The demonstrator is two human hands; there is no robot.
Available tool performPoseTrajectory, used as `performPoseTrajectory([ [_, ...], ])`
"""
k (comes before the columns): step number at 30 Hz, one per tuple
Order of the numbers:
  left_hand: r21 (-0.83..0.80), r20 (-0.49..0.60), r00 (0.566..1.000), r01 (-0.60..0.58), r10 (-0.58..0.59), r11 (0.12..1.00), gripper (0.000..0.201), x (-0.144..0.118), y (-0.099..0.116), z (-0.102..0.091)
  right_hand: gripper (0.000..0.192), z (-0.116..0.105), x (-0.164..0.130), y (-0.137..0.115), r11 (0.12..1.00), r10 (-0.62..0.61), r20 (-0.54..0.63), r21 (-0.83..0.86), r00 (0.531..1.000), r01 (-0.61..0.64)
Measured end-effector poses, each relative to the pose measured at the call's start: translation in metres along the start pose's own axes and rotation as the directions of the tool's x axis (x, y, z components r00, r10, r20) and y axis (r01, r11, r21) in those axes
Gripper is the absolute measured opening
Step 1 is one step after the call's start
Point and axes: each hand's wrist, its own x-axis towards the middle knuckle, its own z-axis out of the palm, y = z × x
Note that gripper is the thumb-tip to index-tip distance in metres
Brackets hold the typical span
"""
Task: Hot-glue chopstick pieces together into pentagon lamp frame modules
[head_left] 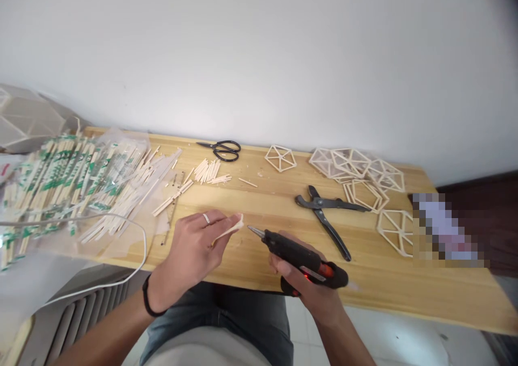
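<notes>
My left hand (198, 244) pinches a small piece made of short wooden sticks (231, 231), pale and pointing right; how many sticks it has I cannot tell. In my right hand (307, 285) is a black hot glue gun (297, 252) with orange-red parts and a small red light. Its metal nozzle points left, a short gap away from the tip of the sticks. Beyond my hands, short cut sticks (207, 170) lie in a loose pile, with a single stick (247, 182) to their right.
Black scissors (224, 150) lie by the wall. Dark cutters (321, 209) rest open beyond the glue gun. Wooden pentagon frames (350, 163) are grouped at the right, near a blurred-out object (449, 231). Wrapped chopsticks (60, 166) and a white cable (143, 242) crowd the left.
</notes>
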Motion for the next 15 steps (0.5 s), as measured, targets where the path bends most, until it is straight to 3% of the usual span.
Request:
performPoseTrajectory([
  [4,0.070,-0.009,0.999,-0.036,0.037,0.997,0.027,0.003,0.003,-0.004,0.023,0.006,0.000,-0.020,0.978,-0.094,0.007,-0.186,0.996,0.094],
  [8,0.104,-0.013,0.998,-0.056,0.058,0.993,0.027,0.006,0.006,-0.007,0.028,0.014,0.002,-0.032,0.950,-0.159,0.059,-0.263,0.986,0.169],
  [15,0.162,-0.044,0.993,-0.103,0.111,0.981,0.026,0.009,0.008,-0.011,0.028,0.020,0.001,-0.035,0.919,-0.209,0.040,-0.333,0.977,0.210],
])
